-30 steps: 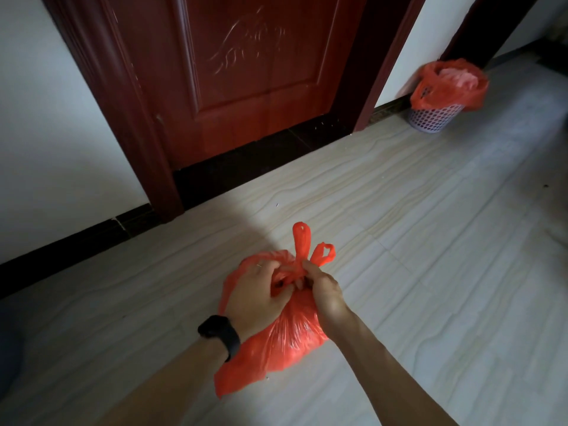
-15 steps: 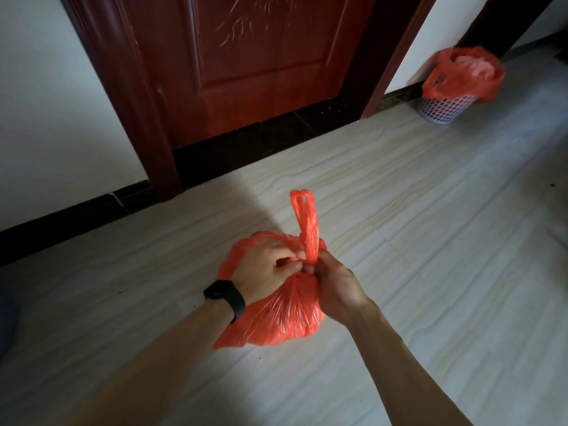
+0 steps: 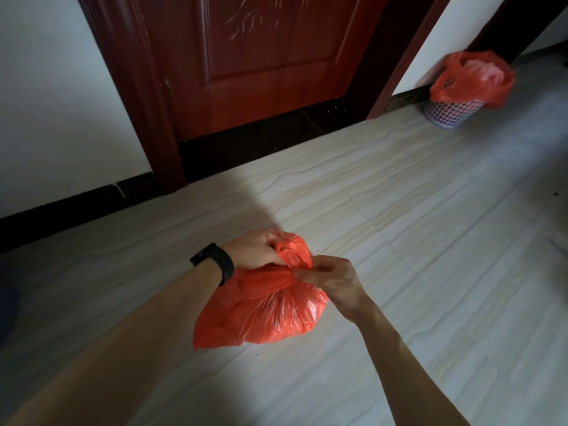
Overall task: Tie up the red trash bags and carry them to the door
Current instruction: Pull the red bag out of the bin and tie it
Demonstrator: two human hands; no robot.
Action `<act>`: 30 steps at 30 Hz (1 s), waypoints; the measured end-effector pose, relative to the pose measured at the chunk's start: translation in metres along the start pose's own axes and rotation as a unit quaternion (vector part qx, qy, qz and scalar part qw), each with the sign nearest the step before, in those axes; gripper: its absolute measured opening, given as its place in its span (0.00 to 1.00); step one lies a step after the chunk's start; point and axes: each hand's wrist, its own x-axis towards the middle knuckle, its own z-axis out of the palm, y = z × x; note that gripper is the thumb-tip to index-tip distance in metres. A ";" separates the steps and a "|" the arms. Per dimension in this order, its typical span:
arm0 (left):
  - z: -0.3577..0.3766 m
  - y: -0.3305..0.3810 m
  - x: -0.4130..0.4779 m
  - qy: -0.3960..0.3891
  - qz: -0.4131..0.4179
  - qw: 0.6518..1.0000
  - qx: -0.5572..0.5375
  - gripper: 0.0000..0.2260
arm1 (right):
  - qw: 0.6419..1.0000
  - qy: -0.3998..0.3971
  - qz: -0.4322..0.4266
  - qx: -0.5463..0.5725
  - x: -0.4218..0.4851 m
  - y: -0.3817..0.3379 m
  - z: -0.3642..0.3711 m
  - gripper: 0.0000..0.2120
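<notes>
Both hands pinch the twisted neck of the red bag (image 3: 261, 312), the left hand (image 3: 255, 250) and the right hand (image 3: 332, 279), near the door (image 3: 276, 56).

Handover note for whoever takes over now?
Left hand: grips the gathered top of the crinkled red plastic trash bag.
Right hand: pinches the same top at the neck.
Bag: apart from the dark red wooden door.
Second red plastic bag: open, lining the pale mesh basket right of the door.
Done: first bag gathered, knot not confirmed.
Left: finish knot, tie second bag, carry both to door.
</notes>
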 end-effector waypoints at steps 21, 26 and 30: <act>0.008 0.011 -0.006 0.013 0.013 1.000 0.011 0.12 | 0.884 0.248 -0.276 -0.283 0.003 0.039 0.037 0.13; 0.011 0.008 -0.007 0.033 0.021 0.988 -0.146 0.11 | 0.881 0.275 -0.296 -0.246 0.015 0.035 0.031 0.16; 0.007 0.002 -0.014 -0.004 0.002 0.970 -0.242 0.07 | 0.886 0.264 -0.313 -0.220 0.015 0.035 0.034 0.05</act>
